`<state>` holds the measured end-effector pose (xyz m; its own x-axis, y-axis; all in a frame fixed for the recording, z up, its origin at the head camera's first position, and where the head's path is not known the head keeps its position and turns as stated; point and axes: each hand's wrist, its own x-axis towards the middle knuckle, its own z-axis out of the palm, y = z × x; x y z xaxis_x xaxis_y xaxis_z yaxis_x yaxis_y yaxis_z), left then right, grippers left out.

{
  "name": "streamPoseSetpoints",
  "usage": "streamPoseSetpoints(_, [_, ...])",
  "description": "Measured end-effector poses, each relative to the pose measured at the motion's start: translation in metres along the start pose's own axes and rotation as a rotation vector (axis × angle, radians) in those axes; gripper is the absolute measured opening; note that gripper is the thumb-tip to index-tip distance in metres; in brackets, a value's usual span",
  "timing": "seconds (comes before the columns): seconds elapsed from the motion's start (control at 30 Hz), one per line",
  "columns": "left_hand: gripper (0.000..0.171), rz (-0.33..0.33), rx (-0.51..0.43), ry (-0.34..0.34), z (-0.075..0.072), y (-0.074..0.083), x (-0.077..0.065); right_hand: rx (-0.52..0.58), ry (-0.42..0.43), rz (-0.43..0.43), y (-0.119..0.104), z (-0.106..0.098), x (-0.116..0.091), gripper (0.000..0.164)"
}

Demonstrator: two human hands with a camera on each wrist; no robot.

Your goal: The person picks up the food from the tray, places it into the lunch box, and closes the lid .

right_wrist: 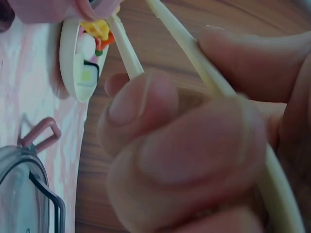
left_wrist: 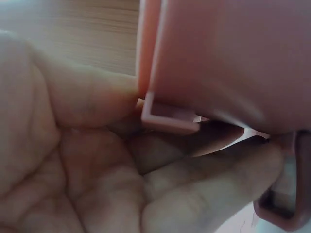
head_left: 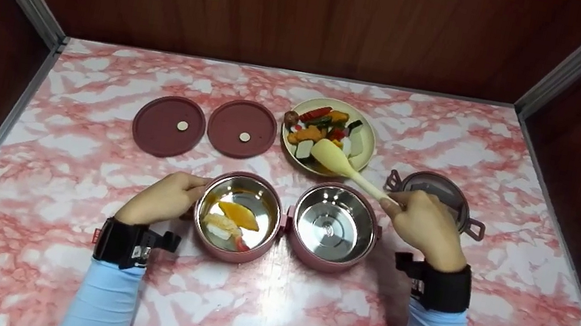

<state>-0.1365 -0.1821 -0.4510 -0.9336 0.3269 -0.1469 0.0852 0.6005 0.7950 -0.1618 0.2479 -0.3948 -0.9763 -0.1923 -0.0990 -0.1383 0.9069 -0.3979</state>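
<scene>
Two maroon lids (head_left: 167,132) lie flat at left on the surface (head_left: 250,323). Next, left hand (head_left: 164,199) grips left pot (head_left: 233,257) by its side; inside it, a yellow piece (head_left: 238,215) beside a whitish one. Right pot (head_left: 327,262), upright, steel interior showing, just beside it, handles too close to tell if touching. Behind: cream plate (head_left: 369,141) of mixed food pieces (head_left: 310,134). Pale yellow utensil (head_left: 330,156) tilts, head over plate's near side, gripped in right hand (head_left: 429,226). Far right, partly behind that hand: clear-topped round container (head_left: 433,182).
</scene>
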Motion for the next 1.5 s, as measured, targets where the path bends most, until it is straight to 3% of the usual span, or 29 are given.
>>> streamPoseSetpoints(0.3, [0.033,0.011,-0.030,0.031,0.000,-0.002,-0.005,-0.029,0.001,0.018,-0.018,0.003,0.001,0.036])
streamPoseSetpoints(0.57, [0.036,0.015,-0.007,0.035,0.000,0.001,-0.006,-0.077,0.110,0.037,-0.029,0.007,-0.002,0.027])
streamPoseSetpoints(0.93, [0.033,0.056,-0.028,0.045,0.004,-0.001,-0.001,-0.104,0.128,0.052,-0.015,-0.002,-0.008,0.028])
streamPoseSetpoints(1.2, [0.033,0.041,-0.031,0.043,0.005,-0.003,-0.001,-0.173,0.141,-0.039,-0.013,0.001,-0.006,0.023])
streamPoseSetpoints(1.37, [0.033,0.034,-0.031,0.046,0.006,-0.005,-0.001,-0.197,0.175,-0.047,-0.017,0.006,-0.004,0.021])
streamPoseSetpoints(1.5, [0.034,0.033,-0.024,0.043,0.006,-0.005,-0.002,-0.181,0.209,-0.030,-0.015,0.007,-0.005,0.028])
